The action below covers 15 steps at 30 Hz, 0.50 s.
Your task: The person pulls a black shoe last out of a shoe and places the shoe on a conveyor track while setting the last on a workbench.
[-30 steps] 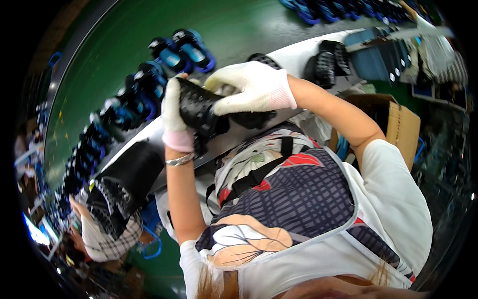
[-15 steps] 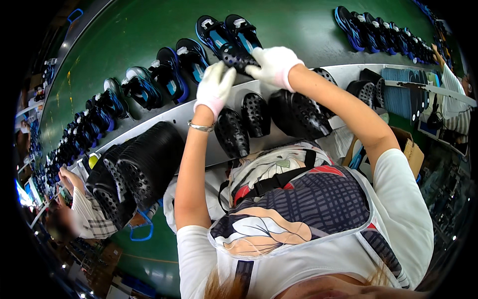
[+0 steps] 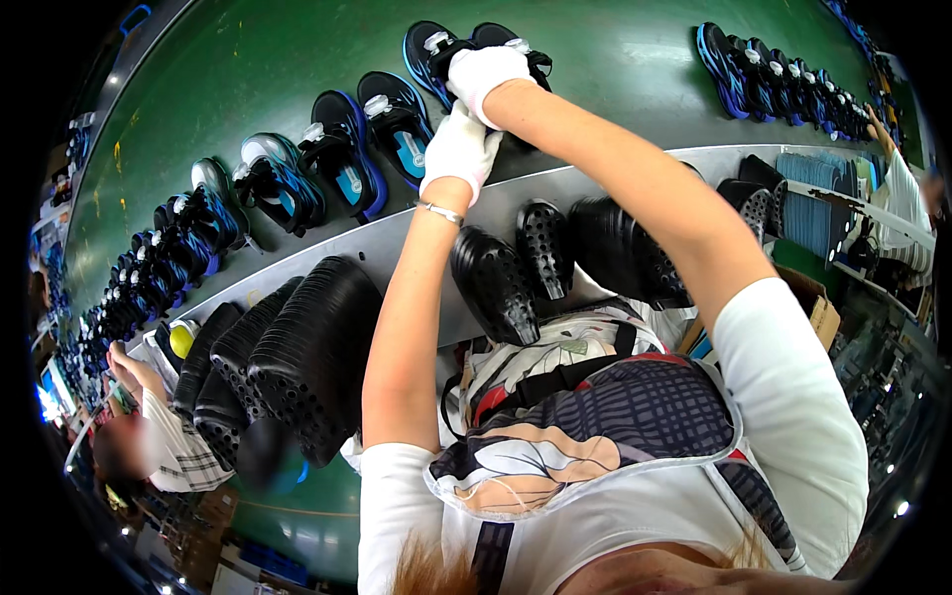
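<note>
A black-and-blue sneaker (image 3: pixel 423 58) stands on the green belt straight ahead, and its mate (image 3: pixel 499 34) sits just to its right. My right hand (image 3: pixel 491 77), in a white glove, is curled over the openings of this pair, its fingertips hidden. Close below it, my gloved left hand (image 3: pixel 460 154) is closed at the heel end of the left sneaker. The two hands touch, and whatever lies beneath them is covered. Nearer to me, loose black perforated shoe inserts (image 3: pixel 493 283) lie on the grey metal ledge (image 3: pixel 402 238).
Sneakers (image 3: pixel 283 183) line the green belt (image 3: pixel 288 59) to the left, with another row (image 3: pixel 754 74) at the right. Stacked black inserts (image 3: pixel 317 347) rest left of my arm. Blue flat sheets (image 3: pixel 818 188) stand at the right. Co-workers are at both sides.
Both hands have moved forward and closer together over the pair. The black perforated insert seen between them earlier is now out of sight. My right hand has shifted left across the sneakers.
</note>
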Tool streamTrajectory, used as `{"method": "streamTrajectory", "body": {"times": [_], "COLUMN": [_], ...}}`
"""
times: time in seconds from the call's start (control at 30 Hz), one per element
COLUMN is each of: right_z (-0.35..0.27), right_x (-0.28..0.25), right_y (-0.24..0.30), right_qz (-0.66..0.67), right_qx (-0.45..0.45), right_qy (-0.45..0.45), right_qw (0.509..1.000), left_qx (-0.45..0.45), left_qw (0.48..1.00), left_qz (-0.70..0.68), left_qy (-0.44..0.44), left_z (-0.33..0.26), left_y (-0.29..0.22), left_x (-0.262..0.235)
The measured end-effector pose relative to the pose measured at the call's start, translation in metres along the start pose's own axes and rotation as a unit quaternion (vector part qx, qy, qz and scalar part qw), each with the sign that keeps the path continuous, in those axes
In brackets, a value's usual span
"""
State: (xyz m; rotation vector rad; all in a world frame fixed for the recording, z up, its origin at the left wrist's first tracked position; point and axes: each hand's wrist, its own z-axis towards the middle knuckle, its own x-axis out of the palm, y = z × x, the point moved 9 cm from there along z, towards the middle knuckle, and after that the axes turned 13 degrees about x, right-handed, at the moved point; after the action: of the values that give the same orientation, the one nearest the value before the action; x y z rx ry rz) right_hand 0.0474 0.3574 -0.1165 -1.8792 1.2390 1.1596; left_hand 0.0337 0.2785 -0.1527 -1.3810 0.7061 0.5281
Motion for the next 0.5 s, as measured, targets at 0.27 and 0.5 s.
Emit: {"method": "streamTrajectory", "body": {"times": [0.27, 0.5], "right_z": [0.024, 0.027], "right_x": [0.028, 0.033], "right_y": [0.012, 0.021], "right_qz": [-0.049, 0.005], "right_qx": [-0.007, 0.009], "right_qy": [0.162, 0.076], "right_qw": [0.986, 0.997], "left_qx": [-0.069, -0.18], "left_qw": [0.992, 0.978], "left_qz": [0.021, -0.019], "left_qy": [0.1, 0.106], "left_z": [0.01, 0.006], "left_y": [0.037, 0.064], "left_x": [0.029, 0.041]}}
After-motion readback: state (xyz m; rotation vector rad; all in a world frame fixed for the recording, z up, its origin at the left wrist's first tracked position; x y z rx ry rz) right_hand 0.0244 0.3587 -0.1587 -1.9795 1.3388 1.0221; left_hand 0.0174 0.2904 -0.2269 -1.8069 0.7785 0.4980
